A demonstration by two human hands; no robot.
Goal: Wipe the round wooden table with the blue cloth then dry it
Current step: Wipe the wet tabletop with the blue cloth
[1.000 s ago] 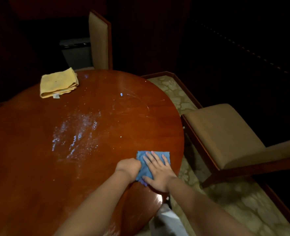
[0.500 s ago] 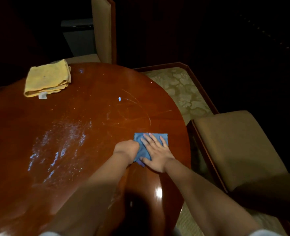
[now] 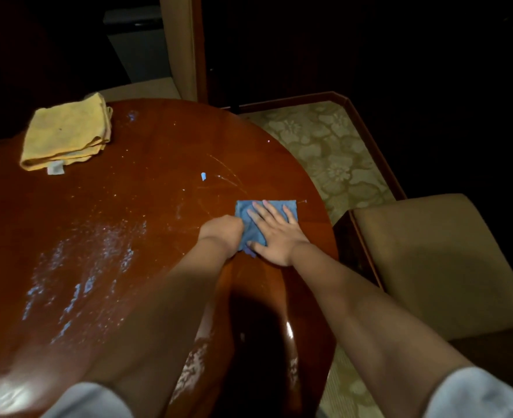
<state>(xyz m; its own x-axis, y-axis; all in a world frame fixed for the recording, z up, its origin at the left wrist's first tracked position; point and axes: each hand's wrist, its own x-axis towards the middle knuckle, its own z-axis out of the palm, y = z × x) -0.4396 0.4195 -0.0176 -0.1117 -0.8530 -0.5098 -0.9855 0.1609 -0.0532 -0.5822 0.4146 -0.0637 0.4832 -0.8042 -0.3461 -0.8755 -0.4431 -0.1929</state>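
Observation:
The round wooden table (image 3: pixel 104 206) is glossy and reddish brown, with wet streaks across its middle. A small folded blue cloth (image 3: pixel 246 209) lies on the table near its right edge. My right hand (image 3: pixel 276 233) presses flat on the cloth with fingers spread. My left hand (image 3: pixel 222 232) is curled into a fist at the cloth's left edge, gripping it. A folded yellow cloth (image 3: pixel 66 135) rests at the table's far left side.
A tan upholstered chair (image 3: pixel 442 267) stands close to the table's right edge. Another chair's back (image 3: pixel 178 46) rises behind the table. A small pale scrap (image 3: pixel 203 176) lies on the table past the cloth. Patterned carpet (image 3: pixel 333 158) lies to the right.
Both hands have slid the blue cloth farther from me across the table, toward its middle right. The view has shifted closer over the table.

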